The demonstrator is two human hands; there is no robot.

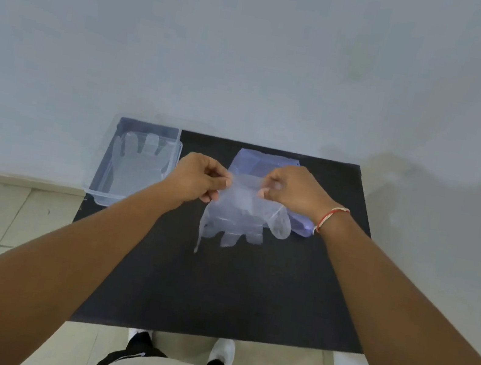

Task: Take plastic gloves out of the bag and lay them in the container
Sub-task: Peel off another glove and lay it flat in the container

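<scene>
A clear plastic glove (238,217) hangs fingers-down between my hands above the black table. My left hand (201,178) pinches its cuff on the left side and my right hand (289,189) pinches the cuff on the right. Behind my right hand lies the bluish transparent bag (255,161) of gloves, partly hidden by the hand and the held glove. A clear rectangular container (103,190) sits at the table's far left corner. A clear glove (137,161) lies flat inside it, fingers pointing away from me.
The black table top (213,290) reaches from the wall to just above my shoes. A pale wall stands directly behind it. Light floor tiles show to the left, and a white ledge runs along the right edge.
</scene>
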